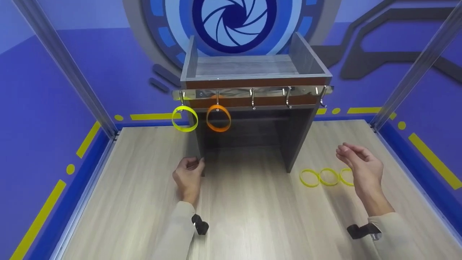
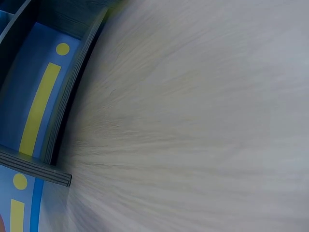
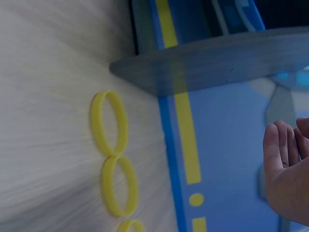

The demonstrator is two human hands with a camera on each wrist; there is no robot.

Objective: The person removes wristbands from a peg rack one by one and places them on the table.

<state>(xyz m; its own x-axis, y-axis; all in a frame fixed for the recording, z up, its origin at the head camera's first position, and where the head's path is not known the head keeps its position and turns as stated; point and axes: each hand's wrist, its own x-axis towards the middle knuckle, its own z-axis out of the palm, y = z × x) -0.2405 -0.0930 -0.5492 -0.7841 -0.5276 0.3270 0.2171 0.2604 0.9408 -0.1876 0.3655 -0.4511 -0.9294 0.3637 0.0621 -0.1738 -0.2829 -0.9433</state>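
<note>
In the head view my left hand (image 1: 188, 177) hovers or rests by the foot of the stand's left side panel, fingers loosely bent and nothing visible in them. Whether it touches the panel cannot be told, and the left wrist view does not show it. My right hand (image 1: 366, 171) is raised above the right side of the table, its fingers loosely bent and holding nothing visible. Under it, a row of yellow rings (image 1: 309, 178) lies flat on the wood; the hand partly covers the rightmost. A yellow ring (image 1: 185, 129) and an orange ring (image 1: 218, 129) hang from the two leftmost hooks.
A grey wooden stand (image 1: 255, 76) with an open top tray stands at the table's back. Its metal hook rail (image 1: 234, 93) runs across the front, and the three hooks on the right carry no rings. Blue patterned walls (image 1: 90, 72) surround the wooden table (image 1: 245, 216).
</note>
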